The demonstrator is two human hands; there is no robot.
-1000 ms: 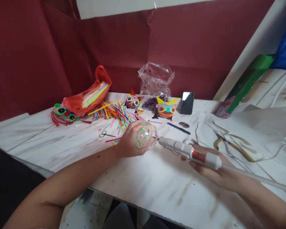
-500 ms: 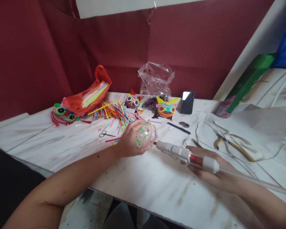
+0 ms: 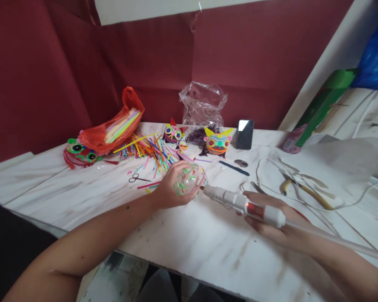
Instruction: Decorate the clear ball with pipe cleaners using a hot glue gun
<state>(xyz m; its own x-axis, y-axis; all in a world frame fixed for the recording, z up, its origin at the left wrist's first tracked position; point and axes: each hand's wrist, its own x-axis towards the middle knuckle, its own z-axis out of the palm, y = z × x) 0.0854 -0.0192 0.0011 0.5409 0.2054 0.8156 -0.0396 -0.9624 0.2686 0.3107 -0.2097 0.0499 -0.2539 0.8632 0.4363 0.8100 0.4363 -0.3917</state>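
My left hand (image 3: 169,187) is wrapped round a clear ball (image 3: 186,181) speckled with green, red and other coloured bits. My right hand (image 3: 271,218) grips a white hot glue gun (image 3: 228,198) with a small orange light and a long glue stick out of its back end. The gun's nozzle points left at the ball's right side; whether it touches the surface I cannot tell. Behind the ball lie loose coloured pipe cleaners (image 3: 159,153). Small scissors (image 3: 138,178) rest left of my left hand. A dark blue pen-like tool (image 3: 234,168) lies beyond the gun.
Decorated animal heads, one yellow-eared (image 3: 217,141), one red-eared (image 3: 173,132) and one green-eared (image 3: 80,154), sit toward the back. A red bag (image 3: 105,134) holds pastel strips. A phone (image 3: 245,135) leans upright. Yellow-handled pliers (image 3: 315,196) and white cable (image 3: 260,167) lie right.
The whole view has shifted slightly, so things sit a little further left. The ball has turned a little in my left hand. The glue gun's nozzle stays close to it.
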